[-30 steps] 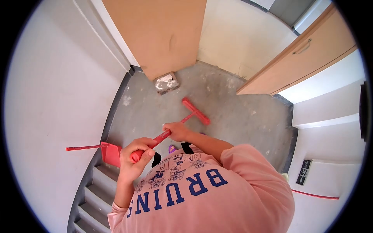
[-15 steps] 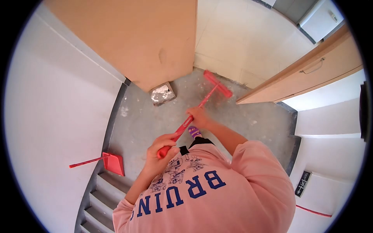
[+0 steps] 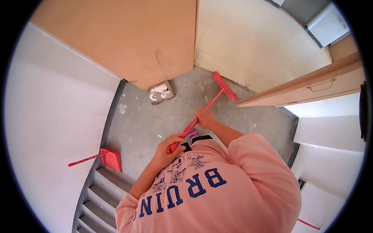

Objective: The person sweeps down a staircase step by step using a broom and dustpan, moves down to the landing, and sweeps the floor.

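Both of my hands are wrapped round the handle of a red broom (image 3: 214,101). My left hand (image 3: 168,148) grips it close to its end, in front of my shirt. Farther down the shaft, my right hand (image 3: 204,118) is closed round it. The broom's red head lies on the grey floor near the threshold between the two doors. Part of my foot in a purple sandal (image 3: 193,133) shows below the handle.
A worn block (image 3: 161,92) sits against the left wooden door (image 3: 128,39). The right door (image 3: 311,83) stands open. A red dustpan (image 3: 112,160) rests at the top of the grey stairs (image 3: 107,196), lower left. Pale tiles (image 3: 248,39) lie past the threshold.
The broom head has shifted a little to the right along the threshold. Both hands have moved slightly right with the handle, the left one also upward in view.
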Demonstrator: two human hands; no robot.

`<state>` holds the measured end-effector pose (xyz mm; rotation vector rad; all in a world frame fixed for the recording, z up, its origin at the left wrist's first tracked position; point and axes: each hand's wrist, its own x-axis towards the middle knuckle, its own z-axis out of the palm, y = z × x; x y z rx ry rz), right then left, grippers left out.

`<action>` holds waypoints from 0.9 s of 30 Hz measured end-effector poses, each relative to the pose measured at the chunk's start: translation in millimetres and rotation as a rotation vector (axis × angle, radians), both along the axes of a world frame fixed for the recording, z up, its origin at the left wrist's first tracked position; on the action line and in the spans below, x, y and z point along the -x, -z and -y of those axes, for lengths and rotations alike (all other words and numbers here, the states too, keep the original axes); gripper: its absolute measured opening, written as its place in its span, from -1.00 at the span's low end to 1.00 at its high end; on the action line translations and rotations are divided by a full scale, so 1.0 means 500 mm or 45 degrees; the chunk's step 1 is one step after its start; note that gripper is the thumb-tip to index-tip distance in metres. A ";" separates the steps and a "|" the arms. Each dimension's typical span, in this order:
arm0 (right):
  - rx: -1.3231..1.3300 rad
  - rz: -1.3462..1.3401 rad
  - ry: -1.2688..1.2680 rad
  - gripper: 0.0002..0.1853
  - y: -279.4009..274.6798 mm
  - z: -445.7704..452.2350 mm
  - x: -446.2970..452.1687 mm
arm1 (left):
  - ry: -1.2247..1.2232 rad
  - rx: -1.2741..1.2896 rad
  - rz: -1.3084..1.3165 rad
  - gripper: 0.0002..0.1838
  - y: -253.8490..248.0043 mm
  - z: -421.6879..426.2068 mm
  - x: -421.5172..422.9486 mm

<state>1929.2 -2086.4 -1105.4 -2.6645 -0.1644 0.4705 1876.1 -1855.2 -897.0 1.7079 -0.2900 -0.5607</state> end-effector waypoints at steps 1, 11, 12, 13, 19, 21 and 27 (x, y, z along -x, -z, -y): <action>-0.009 0.020 -0.027 -0.76 -0.012 -0.010 -0.001 | -0.024 -0.009 0.015 -0.73 -0.012 -0.006 0.003; -0.361 -0.132 -0.375 -0.80 -0.103 -0.162 -0.004 | -0.235 -0.107 0.244 -0.83 -0.162 -0.101 0.017; -0.385 -0.174 -0.408 -0.80 -0.124 -0.176 -0.004 | -0.248 -0.105 0.253 -0.83 -0.180 -0.104 0.018; -0.408 -0.216 -0.439 -0.79 -0.139 -0.189 -0.004 | -0.259 -0.103 0.264 -0.84 -0.198 -0.107 0.020; -0.651 -0.189 -0.570 -0.79 -0.198 -0.236 -0.001 | -0.324 -0.023 0.341 -0.86 -0.266 -0.115 0.023; -0.653 -0.175 -0.632 -0.78 -0.231 -0.232 -0.013 | -0.362 0.058 0.338 -0.86 -0.278 -0.110 0.023; -0.561 -0.088 -0.643 -0.86 -0.270 -0.192 -0.046 | -0.318 0.176 0.417 -0.88 -0.284 -0.094 0.019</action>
